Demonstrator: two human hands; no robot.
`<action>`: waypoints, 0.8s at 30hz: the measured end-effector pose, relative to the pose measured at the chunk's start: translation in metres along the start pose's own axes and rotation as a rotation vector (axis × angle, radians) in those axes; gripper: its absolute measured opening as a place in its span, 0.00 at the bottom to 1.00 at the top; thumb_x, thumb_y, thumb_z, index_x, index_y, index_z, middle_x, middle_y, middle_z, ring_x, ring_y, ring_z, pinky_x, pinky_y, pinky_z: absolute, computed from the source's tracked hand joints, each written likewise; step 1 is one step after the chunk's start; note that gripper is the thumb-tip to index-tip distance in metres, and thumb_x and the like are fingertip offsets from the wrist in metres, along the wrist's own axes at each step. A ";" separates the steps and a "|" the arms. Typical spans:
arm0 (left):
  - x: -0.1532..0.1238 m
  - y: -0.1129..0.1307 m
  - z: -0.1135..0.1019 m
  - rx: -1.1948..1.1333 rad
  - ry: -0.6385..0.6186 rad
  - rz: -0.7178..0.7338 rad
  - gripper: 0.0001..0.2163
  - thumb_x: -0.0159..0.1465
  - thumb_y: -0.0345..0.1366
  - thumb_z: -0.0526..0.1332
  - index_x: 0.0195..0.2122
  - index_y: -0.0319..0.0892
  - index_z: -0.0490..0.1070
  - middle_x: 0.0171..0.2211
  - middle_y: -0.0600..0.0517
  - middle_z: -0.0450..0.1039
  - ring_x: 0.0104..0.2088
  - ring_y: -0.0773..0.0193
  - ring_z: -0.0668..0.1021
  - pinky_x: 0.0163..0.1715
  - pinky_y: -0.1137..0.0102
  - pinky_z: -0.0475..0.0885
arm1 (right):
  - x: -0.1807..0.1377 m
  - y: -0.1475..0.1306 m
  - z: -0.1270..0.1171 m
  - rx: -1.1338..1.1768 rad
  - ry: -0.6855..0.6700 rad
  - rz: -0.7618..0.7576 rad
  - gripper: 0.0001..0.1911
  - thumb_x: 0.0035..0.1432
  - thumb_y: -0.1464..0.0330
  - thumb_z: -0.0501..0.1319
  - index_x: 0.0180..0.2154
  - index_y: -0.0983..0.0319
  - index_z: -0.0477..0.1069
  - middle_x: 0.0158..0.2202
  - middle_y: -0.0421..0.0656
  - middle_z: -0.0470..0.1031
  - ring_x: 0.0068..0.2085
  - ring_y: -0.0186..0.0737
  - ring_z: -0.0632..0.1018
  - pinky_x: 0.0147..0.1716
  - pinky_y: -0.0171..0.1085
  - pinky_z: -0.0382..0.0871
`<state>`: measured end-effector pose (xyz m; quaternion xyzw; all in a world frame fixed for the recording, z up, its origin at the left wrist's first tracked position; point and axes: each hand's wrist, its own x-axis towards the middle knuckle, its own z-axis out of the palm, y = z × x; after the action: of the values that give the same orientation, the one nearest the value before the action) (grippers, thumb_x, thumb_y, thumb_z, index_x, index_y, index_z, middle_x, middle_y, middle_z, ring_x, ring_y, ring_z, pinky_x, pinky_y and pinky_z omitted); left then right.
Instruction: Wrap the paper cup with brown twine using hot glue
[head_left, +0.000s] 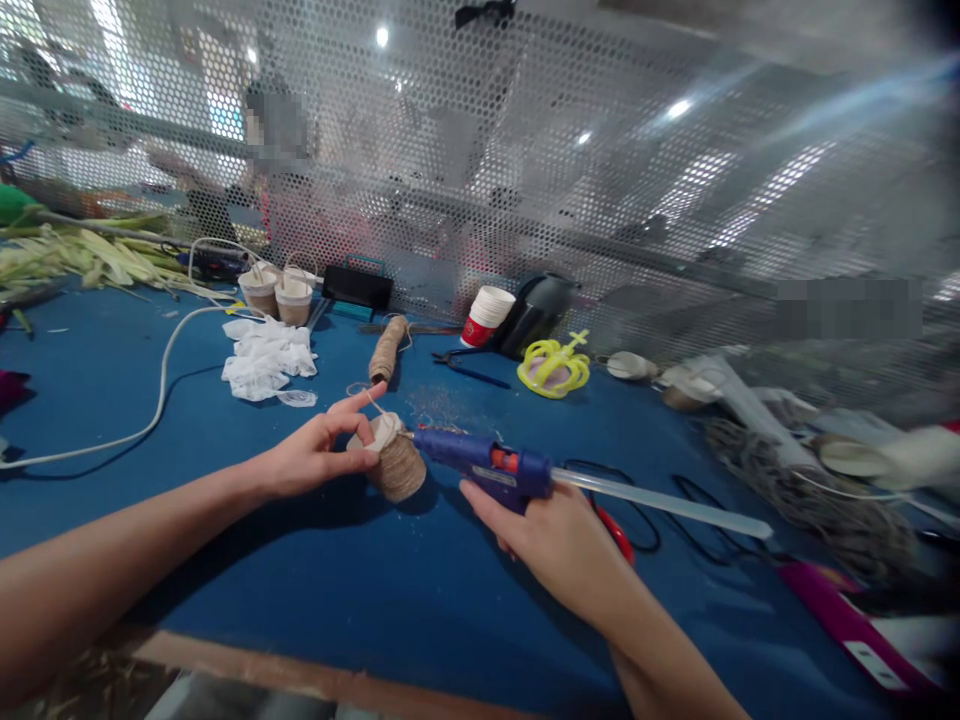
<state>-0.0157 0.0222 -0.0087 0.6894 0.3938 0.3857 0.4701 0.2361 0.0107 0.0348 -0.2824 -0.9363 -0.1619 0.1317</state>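
My right hand (553, 538) gripped the glue gun (484, 460), its long axis level, nozzle pointing left at the twine-wrapped cup (397, 470) pinched in my left hand (315, 458).

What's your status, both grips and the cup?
Left grip on twine-wrapped cup. Right grip holds glue gun, nozzle at cup. Twine spool behind, apart.

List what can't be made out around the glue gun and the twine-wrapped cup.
All in the head view:
- Trigger of the glue gun: covered by the right hand.
- Red handle: mostly under that hand, tool unclear.
- Left side of the twine-wrapped cup: behind the left hand.
- Things at the right edge: blurred.
- Behind the perforated screen: haze only.
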 end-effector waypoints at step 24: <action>0.000 0.001 0.000 -0.021 0.015 -0.004 0.11 0.55 0.44 0.61 0.24 0.42 0.65 0.64 0.51 0.47 0.63 0.50 0.51 0.61 0.55 0.45 | 0.005 -0.014 -0.004 -0.014 0.080 -0.049 0.18 0.55 0.77 0.48 0.32 0.62 0.77 0.19 0.44 0.73 0.21 0.39 0.73 0.23 0.36 0.68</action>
<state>-0.0157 0.0217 -0.0082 0.6806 0.3947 0.3939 0.4752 0.2249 0.0007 0.0373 -0.2539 -0.9357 -0.1829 0.1631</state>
